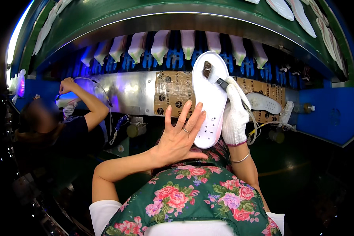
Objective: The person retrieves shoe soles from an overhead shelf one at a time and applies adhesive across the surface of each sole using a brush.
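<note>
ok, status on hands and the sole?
Left hand open, backing white sole. Gloved right hand grips brush on sole's top end. Nothing in the way.

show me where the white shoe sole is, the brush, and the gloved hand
White shoe sole (209, 96), head view, middle of its flat face.
Brush (207, 70), head view, on the dark bristle head.
Right hand (235, 116), head view, back of the white glove.

White sole (209, 98) — floral green apron (196, 196)

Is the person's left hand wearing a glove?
No, the left hand is bare with a ring on one finger; only the right hand, holding the brush against the white sole, wears a white glove.
</note>
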Tool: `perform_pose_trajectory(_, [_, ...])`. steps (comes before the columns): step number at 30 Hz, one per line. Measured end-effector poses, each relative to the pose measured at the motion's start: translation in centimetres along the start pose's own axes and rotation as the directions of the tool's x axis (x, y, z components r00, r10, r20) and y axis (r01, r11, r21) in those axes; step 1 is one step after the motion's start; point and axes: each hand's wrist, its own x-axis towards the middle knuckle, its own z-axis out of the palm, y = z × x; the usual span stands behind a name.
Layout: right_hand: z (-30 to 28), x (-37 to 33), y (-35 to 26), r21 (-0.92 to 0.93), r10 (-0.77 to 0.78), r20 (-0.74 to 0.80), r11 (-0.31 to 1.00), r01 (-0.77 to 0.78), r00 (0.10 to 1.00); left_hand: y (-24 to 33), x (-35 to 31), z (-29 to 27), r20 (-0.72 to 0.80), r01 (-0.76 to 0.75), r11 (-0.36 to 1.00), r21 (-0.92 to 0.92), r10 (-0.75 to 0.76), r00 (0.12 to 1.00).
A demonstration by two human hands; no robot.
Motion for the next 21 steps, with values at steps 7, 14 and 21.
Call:
perform_pose_trajectory(7, [0.2,1.0,-0.3,0.002,0.037,-0.043,0.999,-0.037,0.998,-1.0,-0.3,2.9,-0.328,-0.152,0.975,0.161,0.198,0.924])
perform_pose_trajectory(14, [0.5,1.0,-0.6,0.107,0.076,0.041,0.991,-0.08,0.996,-0.5,-0.4,1.6,-0.588,-0.357,0.926,-0.127,0.22,0.778])
perform_pose_trajectory(21, [0.2,0.2,-1.6,0.383,0.211,0.304,0.866,-0.322,0.929,-3.1,0.7,-1.6,-0.68,-0.293,0.751,-0.592,-0.271,0.681])
